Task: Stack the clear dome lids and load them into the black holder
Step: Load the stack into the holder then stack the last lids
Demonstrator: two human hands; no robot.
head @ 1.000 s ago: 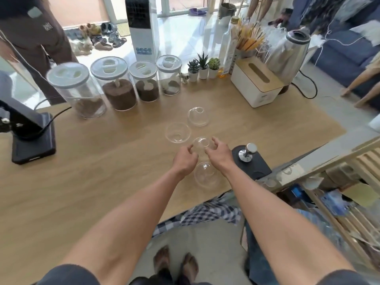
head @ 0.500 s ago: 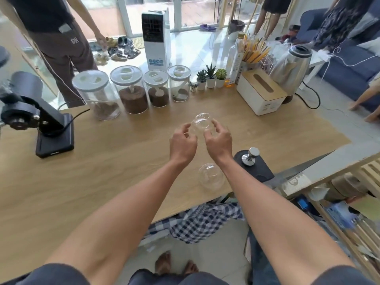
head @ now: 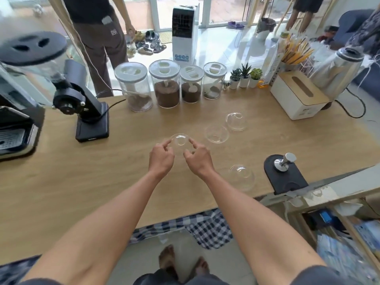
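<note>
Clear plastic, held: a dome lid (head: 181,143) was pinched between both hands above the wooden table (head: 82,182), its round opening turned toward the camera.
Left hand: the left hand (head: 161,156) gripped the lid's left rim, thumb and forefinger closed on its edge, the other fingers curled.
Right hand: the right hand (head: 198,157) pinched the lid's right rim the same way, knuckles facing the left hand's, the two hands close but apart.
Lids on the table: a second lid (head: 217,133) lay just beyond the right hand, with a third lid (head: 236,121) just beside it, farther back; whether those two touched could not be told. A fourth lid (head: 241,176) sat near the table's front edge, to the right of the right forearm.
Right of the lids: a black mat (head: 287,179) carried a metal tamper (head: 284,162) at the table's corner.
Back row: four clear canisters (head: 164,87) with white tops stood in a line, brown grounds inside, beside three small potted plants (head: 245,76) and a white tissue box (head: 299,97).
Left side: a black coffee grinder (head: 82,99) stood well apart from the hands.
Beyond the table: a person in brown trousers (head: 100,44) stood near a white fan unit (head: 184,36).
</note>
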